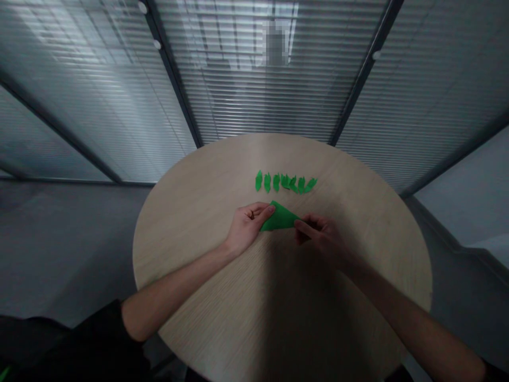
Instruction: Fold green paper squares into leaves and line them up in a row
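A green paper sheet, folded into a triangle, lies on the round wooden table. My left hand presses its fingers flat along the paper's left edge. My right hand pinches the paper's right corner with curled fingers. Just beyond the paper, a row of several small folded green paper pieces is lined up on the table.
The table's far edge meets glass walls with horizontal blinds and dark frame posts. Grey floor lies to the left and right of the table. A person's reflection shows faintly in the glass.
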The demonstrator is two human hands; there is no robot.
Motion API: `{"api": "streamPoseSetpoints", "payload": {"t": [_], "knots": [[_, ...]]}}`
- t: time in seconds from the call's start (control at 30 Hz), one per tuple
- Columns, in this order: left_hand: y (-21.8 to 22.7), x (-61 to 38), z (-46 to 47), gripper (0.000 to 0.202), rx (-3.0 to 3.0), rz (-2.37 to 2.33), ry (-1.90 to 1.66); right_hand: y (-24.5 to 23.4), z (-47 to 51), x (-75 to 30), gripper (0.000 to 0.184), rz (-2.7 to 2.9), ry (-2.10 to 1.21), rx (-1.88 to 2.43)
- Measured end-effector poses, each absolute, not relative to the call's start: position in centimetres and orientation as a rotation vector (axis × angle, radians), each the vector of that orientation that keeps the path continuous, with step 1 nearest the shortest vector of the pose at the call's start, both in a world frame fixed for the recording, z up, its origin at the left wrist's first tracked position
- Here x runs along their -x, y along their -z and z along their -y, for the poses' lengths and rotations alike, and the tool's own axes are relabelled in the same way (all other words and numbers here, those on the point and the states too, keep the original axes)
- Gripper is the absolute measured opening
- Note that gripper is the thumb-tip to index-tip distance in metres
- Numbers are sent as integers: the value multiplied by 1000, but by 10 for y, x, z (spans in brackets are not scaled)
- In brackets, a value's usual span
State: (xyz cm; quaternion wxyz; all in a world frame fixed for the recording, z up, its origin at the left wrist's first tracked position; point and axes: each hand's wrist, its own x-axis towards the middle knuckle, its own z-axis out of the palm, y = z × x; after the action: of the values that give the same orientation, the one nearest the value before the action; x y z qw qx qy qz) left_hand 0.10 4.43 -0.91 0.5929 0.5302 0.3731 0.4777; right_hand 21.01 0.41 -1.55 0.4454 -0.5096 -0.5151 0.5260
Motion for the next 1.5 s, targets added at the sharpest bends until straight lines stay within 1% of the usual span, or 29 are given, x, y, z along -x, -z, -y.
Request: {"api": "streamPoseSetpoints", "payload": {"t": [0.13, 0.4, 0.67, 0.97, 1.23, 1.5], "knots": [[10, -1, -44, 38, -1246, -870, -1095, 14, -4, -211, 42, 1302, -1285, 1279], [11, -2, -42, 39, -1285, -877, -1066, 15, -3, -210, 32, 1352, -1271, 1266], [11, -3, -40, 41, -1284, -843, -1013, 14, -1, -208, 36, 1376, -1229, 1244], [10, -3, -40, 49, -1251, -799, -971, 14, -1, -207, 39, 1379, -1194, 1238], [11, -3, -40, 43, -1258, -811, -983, 13, 0, -207, 39, 1384, -1196, 1243], [8, -4, -39, 43, -1230, -798, -979, 14, 0, -208, 40, 1368, -1214, 1230]]}}
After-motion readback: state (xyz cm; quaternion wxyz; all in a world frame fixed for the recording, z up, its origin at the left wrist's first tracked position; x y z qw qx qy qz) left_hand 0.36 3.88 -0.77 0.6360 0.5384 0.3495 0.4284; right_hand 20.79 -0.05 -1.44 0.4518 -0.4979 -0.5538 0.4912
